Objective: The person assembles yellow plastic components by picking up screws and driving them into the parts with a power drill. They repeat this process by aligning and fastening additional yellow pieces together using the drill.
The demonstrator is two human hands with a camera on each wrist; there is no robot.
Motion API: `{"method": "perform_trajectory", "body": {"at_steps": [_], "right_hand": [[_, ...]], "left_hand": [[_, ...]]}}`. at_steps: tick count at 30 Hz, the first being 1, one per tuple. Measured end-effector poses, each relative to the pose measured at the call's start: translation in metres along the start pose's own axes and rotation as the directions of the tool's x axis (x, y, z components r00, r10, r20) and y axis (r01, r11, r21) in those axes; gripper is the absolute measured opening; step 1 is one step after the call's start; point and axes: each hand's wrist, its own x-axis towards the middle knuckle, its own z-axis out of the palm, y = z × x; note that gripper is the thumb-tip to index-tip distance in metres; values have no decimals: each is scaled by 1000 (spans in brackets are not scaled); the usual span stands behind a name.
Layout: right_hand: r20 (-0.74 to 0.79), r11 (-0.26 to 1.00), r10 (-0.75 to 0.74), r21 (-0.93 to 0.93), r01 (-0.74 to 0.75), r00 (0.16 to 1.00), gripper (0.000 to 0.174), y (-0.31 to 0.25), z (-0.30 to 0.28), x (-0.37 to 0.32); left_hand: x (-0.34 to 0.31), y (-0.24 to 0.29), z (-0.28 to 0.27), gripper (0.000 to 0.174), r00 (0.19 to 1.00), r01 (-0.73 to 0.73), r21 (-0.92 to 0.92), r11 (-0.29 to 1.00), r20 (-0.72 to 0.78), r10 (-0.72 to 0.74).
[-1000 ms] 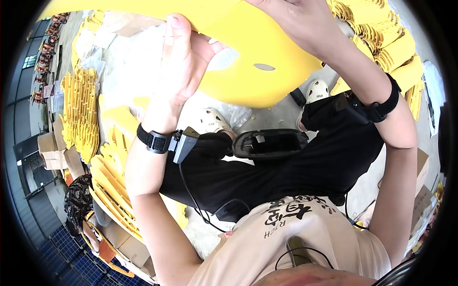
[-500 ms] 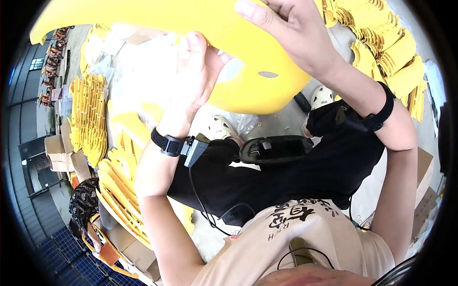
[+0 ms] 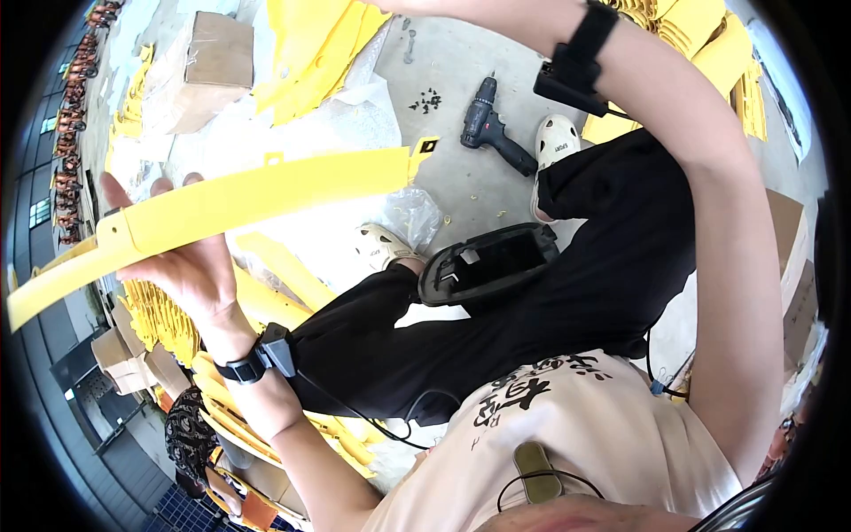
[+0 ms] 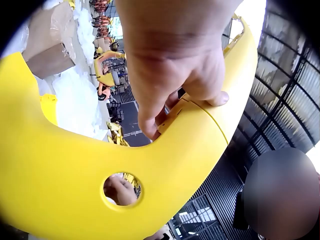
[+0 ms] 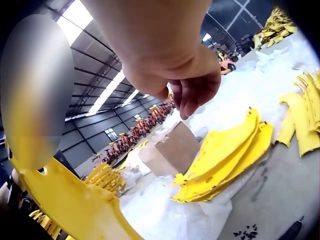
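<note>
A long, curved yellow plastic panel [image 3: 266, 195] stretches across the left of the head view, its narrow side turned up. My left hand [image 3: 193, 270] grips it from beneath, and the thumb [image 4: 218, 99] lies on its outer face in the left wrist view. A round hole pierces the panel's broad part there. In the right wrist view my right hand [image 5: 175, 82] is off the panel, fingers loosely bent, and nothing shows in them. It reaches out over the floor toward a stack of yellow panels [image 5: 225, 155]; the head view cuts it off at the top.
A cordless drill [image 3: 490, 129] lies on the floor beside a scatter of small black pieces [image 3: 427, 101]. A cardboard box [image 3: 213, 66] stands farther off on white plastic sheeting. Between the legs sits an oblong black shell [image 3: 487, 266]. Another person [image 3: 186, 439] is at lower left.
The panel has swung left and turned edge-on in my left hand. My right hand has let go of it and reached forward. The drill and black pieces have come into view.
</note>
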Motion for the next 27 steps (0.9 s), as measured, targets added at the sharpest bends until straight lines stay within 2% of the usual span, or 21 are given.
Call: {"method": "perform_trajectory", "body": {"at_steps": [1,2,3,4,5,6,8,9,10,11,13,14,15,17,18,20,23,27], "right_hand": [[95,990,26,-140,-13,995,30,35,28,11],[189,961,63,-275,-9,980,25,70,59,19],[222,957,39,-287,27,974,23,109,89,17],[255,952,14,-298,65,967,22,141,115,8],[270,948,83,-318,7,959,20,157,134,-4],[283,939,152,-340,-49,947,22,170,152,-13],[221,932,302,-272,-239,927,20,196,191,-30],[235,933,300,-274,-233,925,20,204,207,-36],[218,914,392,-206,-350,894,19,211,223,-40],[204,877,480,-135,-461,853,17,216,236,-41],[186,867,499,-101,-488,847,17,219,260,-39],[158,850,525,-64,-522,836,17,217,264,-37],[163,849,527,-62,-525,834,17,217,268,-36],[87,914,403,-86,-396,911,17,216,278,-31],[95,914,404,-81,-397,910,17,216,284,-28],[72,962,247,-142,-235,966,16,217,292,-22],[158,964,210,-200,-177,965,15,217,300,-16],[187,950,285,-185,-251,940,13,213,299,-10]], "left_hand": [[-2,1,0,90,998,-19,58,998,-59,23],[-4,-1,-5,88,998,-29,78,997,-56,33],[-5,-5,-6,88,998,-20,80,997,-62,25],[-7,-11,-5,89,991,-2,65,998,-132,11],[-9,-15,-7,89,979,12,48,999,-202,-2],[-10,-19,-13,90,987,26,35,999,-162,-20],[-13,-19,-17,91,988,44,76,996,-152,-32],[-14,-20,-20,92,990,53,121,991,-133,-36],[-14,-19,-31,90,994,46,102,994,-102,-36],[-9,-25,-22,86,991,62,-5,998,123,-61],[-13,-26,-21,80,982,136,-39,990,135,-129],[-12,-28,-23,81,978,134,6,991,158,-133],[-14,-28,-14,83,979,78,236,969,167,-119],[-10,-28,-23,81,961,163,30,986,221,-166],[-12,-25,-20,75,962,200,68,977,177,-209],[-11,-24,-14,62,964,243,-7,970,114,-241],[-7,-20,-16,54,959,278,-60,959,77,-273],[-6,-20,-23,51,962,271,-85,959,47,-267]]}}
